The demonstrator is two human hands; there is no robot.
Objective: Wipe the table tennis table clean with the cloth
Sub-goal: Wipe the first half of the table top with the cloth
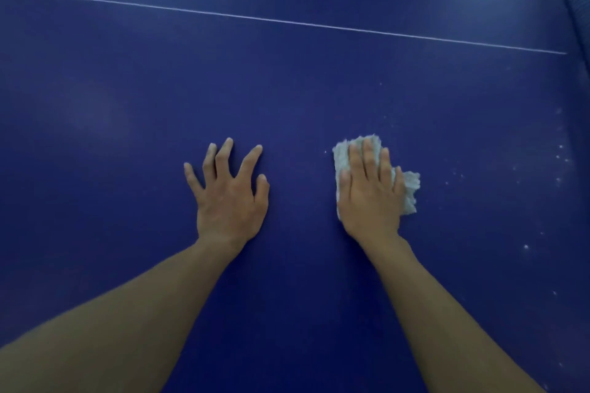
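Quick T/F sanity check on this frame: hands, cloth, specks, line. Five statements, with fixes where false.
1. The right hand presses flat on the cloth. True.
2. The left hand holds a second cloth. False: it holds nothing and rests on the table with its fingers spread.
3. White specks lie on the table to the right of the cloth. True.
4. The white line runs between the two hands. False: it crosses the table beyond both hands.
5. The cloth is dark red. False: it is pale, whitish grey.
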